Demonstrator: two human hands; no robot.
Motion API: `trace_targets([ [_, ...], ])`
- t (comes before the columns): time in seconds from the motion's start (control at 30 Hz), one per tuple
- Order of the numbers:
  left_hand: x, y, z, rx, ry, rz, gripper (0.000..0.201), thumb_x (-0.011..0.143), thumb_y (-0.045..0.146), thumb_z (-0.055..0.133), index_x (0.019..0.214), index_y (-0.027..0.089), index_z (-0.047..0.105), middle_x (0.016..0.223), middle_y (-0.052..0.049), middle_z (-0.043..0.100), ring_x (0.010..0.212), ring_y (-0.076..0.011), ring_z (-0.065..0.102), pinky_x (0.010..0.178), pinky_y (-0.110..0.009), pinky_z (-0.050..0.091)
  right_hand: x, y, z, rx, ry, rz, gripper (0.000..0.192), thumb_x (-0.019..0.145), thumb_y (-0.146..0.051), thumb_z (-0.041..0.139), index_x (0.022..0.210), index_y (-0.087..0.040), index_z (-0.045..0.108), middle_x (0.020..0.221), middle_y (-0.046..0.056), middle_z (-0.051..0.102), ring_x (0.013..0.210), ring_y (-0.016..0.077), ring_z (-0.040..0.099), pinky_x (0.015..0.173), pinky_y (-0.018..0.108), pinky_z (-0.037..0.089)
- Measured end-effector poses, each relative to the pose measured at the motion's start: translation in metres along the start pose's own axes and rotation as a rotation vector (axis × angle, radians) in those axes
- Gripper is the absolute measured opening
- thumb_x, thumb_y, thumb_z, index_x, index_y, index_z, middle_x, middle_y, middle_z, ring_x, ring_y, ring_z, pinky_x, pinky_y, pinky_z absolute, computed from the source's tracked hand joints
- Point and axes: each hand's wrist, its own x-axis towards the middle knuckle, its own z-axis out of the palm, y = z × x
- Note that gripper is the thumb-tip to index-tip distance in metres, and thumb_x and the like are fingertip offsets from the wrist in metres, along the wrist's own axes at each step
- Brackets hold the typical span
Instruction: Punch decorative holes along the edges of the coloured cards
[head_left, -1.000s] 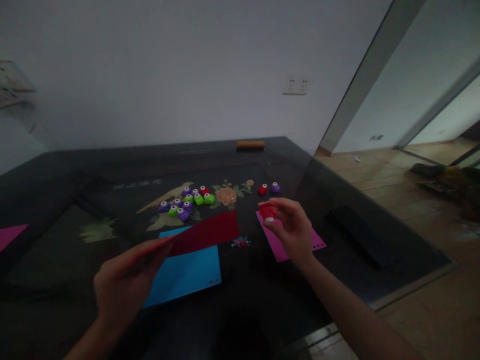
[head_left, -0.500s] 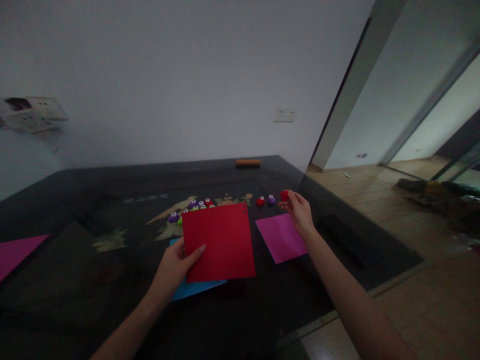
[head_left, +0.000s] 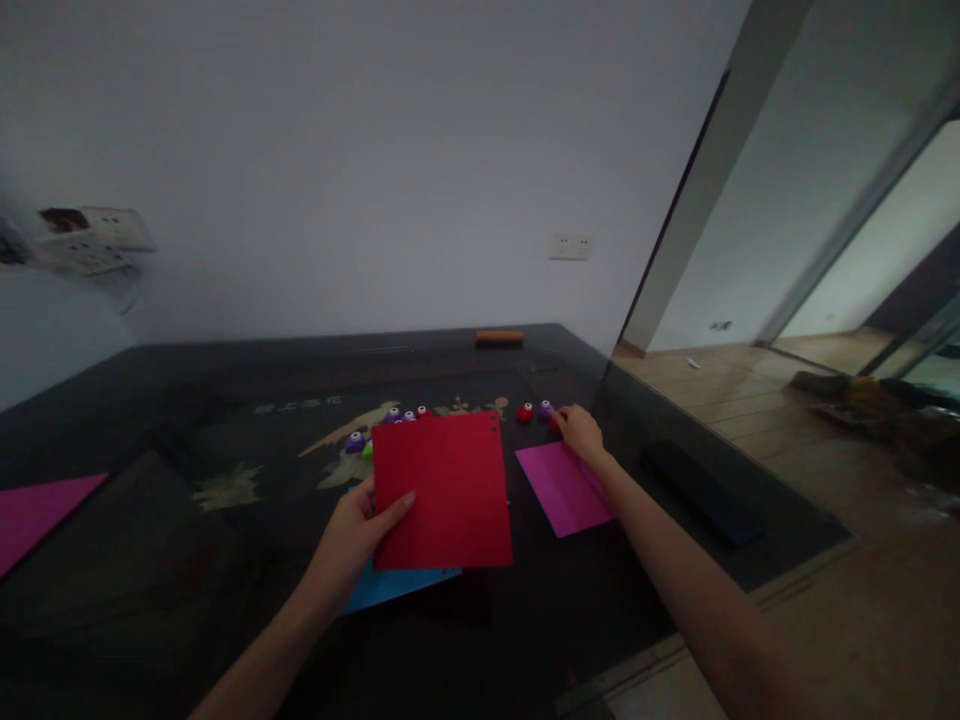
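We hold the red paper sheet [head_left: 441, 490] by its left edge in our left hand [head_left: 358, 527], thumb on top, above the blue sheet [head_left: 390, 588]; our right hand [head_left: 580, 432] is closed on a small red punch [head_left: 554, 421] at the dark glossy table [head_left: 150, 560], beside a red and a purple punch [head_left: 545, 408]. The thin, flat sheet could sag or slip from so narrow a pinch (it is held at one edge only), and the small rounded plastic punches may skid on the slick surface. The magenta sheet [head_left: 564, 487] lies flat below the right wrist.

Dim room — plain white wall [head_left: 337, 150] with double socket [head_left: 568, 246]; dark glass-topped table [head_left: 150, 400]; tan wood floor [head_left: 750, 380]; glass partition [head_left: 825, 200] at right.
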Motion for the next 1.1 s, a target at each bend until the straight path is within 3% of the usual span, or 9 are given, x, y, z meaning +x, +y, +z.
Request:
trace_targets([
  [0.27,-0.003,0.009,0.003,0.043,0.024,-0.053,0.046,0.071,0.031,0.07,0.112,0.02,0.052,0.103,-0.008,0.071,0.082,-0.0253,0.07,0.067,-0.036,0.059,-0.021,-0.02,-0.025,0.051,0.033,-0.115,0.028,0.087,-0.033,0.047,0.089,-0.014,0.067,0.096,0.013,0.062,0.09,0.0214,0.056,0.077,0.03,0.04],
  [0.37,-0.003,0.007,0.003,0.072,0.013,-0.034,0.051,0.069,0.034,0.071,0.115,0.02,0.052,0.105,-0.008,0.07,0.085,-0.026,0.069,0.071,-0.038,0.059,-0.049,-0.04,-0.033,0.204,-0.111,-0.248,0.027,0.087,-0.037,0.048,0.084,-0.017,0.066,0.078,0.004,0.065,0.074,0.0152,0.06,0.067,0.025,0.043],
  [0.43,-0.003,0.006,0.002,0.153,0.045,0.0,0.051,0.069,0.037,0.07,0.114,0.02,0.053,0.107,-0.008,0.07,0.086,-0.0261,0.069,0.072,-0.037,0.059,-0.071,-0.053,-0.035,0.579,-0.35,-0.34,0.033,0.088,-0.04,0.046,0.08,-0.014,0.064,0.07,0.004,0.064,0.062,0.0137,0.058,0.058,0.025,0.042],
  [0.5,-0.003,0.005,0.001,0.259,0.083,0.033,0.051,0.068,0.04,0.07,0.112,0.02,0.055,0.107,-0.008,0.069,0.087,-0.0264,0.069,0.073,-0.036,0.059,-0.09,-0.063,-0.034,0.84,-0.46,-0.297,0.035,0.089,-0.043,0.043,0.085,-0.013,0.062,0.072,0.004,0.064,0.057,0.0113,0.057,0.053,0.023,0.041],
  [0.6,-0.003,0.005,0.0,0.37,0.119,0.065,0.052,0.066,0.043,0.07,0.111,0.019,0.058,0.107,-0.008,0.07,0.088,-0.0277,0.068,0.071,-0.036,0.059,-0.107,-0.068,-0.032,0.998,-0.588,-0.231,0.029,0.086,-0.042,0.05,0.085,-0.014,0.058,0.075,0.003,0.065,0.059,0.0106,0.06,0.051,0.022,0.041],
  [0.83,-0.003,0.005,0.005,0.443,0.225,0.128,0.043,0.065,0.044,0.069,0.101,0.02,0.065,0.098,-0.006,0.072,0.082,-0.0277,0.068,0.072,-0.04,0.058,-0.112,-0.066,-0.026,1.033,-0.675,-0.117,0.021,0.076,-0.036,0.065,0.083,-0.018,0.057,0.074,0.001,0.066,0.057,0.011,0.062,0.049,0.022,0.043],
  [1.1,0.001,0.0,-0.004,0.601,0.134,0.136,0.044,0.068,0.046,0.067,0.104,0.02,0.064,0.097,-0.006,0.072,0.077,-0.0259,0.068,0.064,-0.035,0.058,-0.115,-0.069,-0.025,1.018,-0.772,-0.068,0.019,0.076,-0.032,0.066,0.077,-0.017,0.054,0.062,-0.002,0.063,0.052,0.0096,0.06,0.046,0.02,0.04],
])
